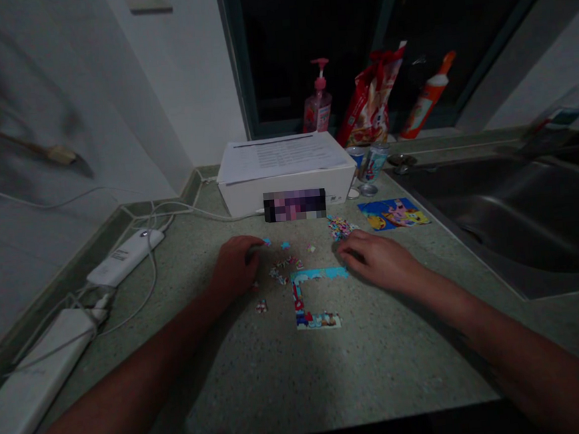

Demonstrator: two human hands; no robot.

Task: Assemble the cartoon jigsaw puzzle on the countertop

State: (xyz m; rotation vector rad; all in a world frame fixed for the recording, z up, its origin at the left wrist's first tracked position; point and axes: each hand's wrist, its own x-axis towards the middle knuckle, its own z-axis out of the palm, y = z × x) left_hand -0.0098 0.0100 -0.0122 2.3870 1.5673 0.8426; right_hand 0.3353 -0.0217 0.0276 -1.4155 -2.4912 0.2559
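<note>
A partly assembled jigsaw puzzle (299, 300) lies flat on the counter, its joined pieces forming a left side, a top strip and a short bottom strip. My left hand (236, 266) rests left of it, thumb and index finger apart, the index fingertip at a small blue puzzle piece (267, 242). Another blue piece (286, 245) lies just to the right. My right hand (372, 254) is by the puzzle's top right end, fingers loosely bent and apart, beside a heap of loose pieces (340, 227). More scattered pieces (278, 273) sit between the hands.
A white box (287, 187) with a printed sheet (285, 156) on top stands behind. A colourful cartoon picture card (393, 214) lies at right, near the sink (520, 212). Cans (375, 161) stand beside the box. White power strips (125, 258) and cables run along the left.
</note>
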